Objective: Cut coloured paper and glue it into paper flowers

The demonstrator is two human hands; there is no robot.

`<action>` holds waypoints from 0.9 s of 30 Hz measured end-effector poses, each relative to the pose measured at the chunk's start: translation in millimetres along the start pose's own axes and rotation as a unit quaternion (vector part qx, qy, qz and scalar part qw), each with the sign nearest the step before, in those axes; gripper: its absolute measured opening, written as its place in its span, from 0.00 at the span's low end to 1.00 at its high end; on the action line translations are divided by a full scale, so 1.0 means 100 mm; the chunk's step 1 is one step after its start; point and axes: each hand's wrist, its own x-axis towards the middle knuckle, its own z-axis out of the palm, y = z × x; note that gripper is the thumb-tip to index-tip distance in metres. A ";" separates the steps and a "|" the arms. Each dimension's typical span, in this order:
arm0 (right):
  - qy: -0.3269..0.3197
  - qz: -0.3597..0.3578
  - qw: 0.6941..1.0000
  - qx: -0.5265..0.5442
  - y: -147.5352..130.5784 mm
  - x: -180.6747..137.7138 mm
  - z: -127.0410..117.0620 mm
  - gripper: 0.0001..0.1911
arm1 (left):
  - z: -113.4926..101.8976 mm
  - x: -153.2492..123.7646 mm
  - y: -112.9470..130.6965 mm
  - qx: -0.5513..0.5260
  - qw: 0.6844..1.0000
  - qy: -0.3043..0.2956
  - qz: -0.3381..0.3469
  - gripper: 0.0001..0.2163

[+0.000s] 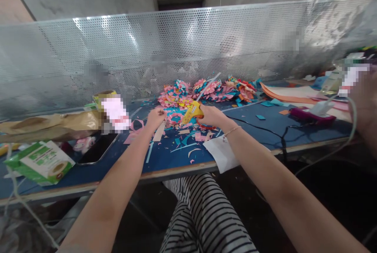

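Observation:
My right hand (209, 115) grips a yellow hot glue gun (191, 113), its nozzle pointing down and to the left. A long whitish glue stick (208, 87) juts up from the gun's back. My left hand (156, 117) is closed, fingertips pressed together; what they pinch is too small to make out. A pale paper strip (159, 132) shows just below it, and I cannot tell whether the hand touches it. Between the hands lies a ring of pink paper pieces (175, 118) on blue ones. Pink, blue and yellow paper flowers (176, 93) are heaped behind.
Paper scraps (184, 140) litter the blue tabletop (176, 159). On the left are a green-and-white box (43, 162), a dark tray (97, 147) and brown paper (53, 123). A purple power strip (312, 116) and cables lie right. A perforated metal screen (141, 57) stands behind.

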 end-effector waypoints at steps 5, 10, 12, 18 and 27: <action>-0.025 -0.005 1.000 -0.014 -0.03 0.00 0.01 0.20 | 0.00 -0.05 0.05 -0.045 0.998 -0.040 -0.007 0.02; -0.033 -0.014 0.999 -0.024 -0.05 -0.03 -0.01 0.20 | -0.04 -0.09 0.13 -0.042 0.992 -0.119 -0.012 0.03; -0.038 -0.018 0.999 -0.025 -0.06 -0.04 -0.02 0.19 | -0.05 -0.10 0.15 -0.041 0.984 -0.170 -0.013 0.03; -0.036 -0.030 0.999 -0.027 -0.06 -0.03 -0.01 0.20 | -0.12 -0.21 0.25 -0.105 0.931 -0.349 -0.027 0.04; -0.026 -0.039 0.998 -0.041 -0.06 -0.03 -0.02 0.18 | -0.04 -0.23 0.23 -0.098 0.928 -0.360 -0.008 0.05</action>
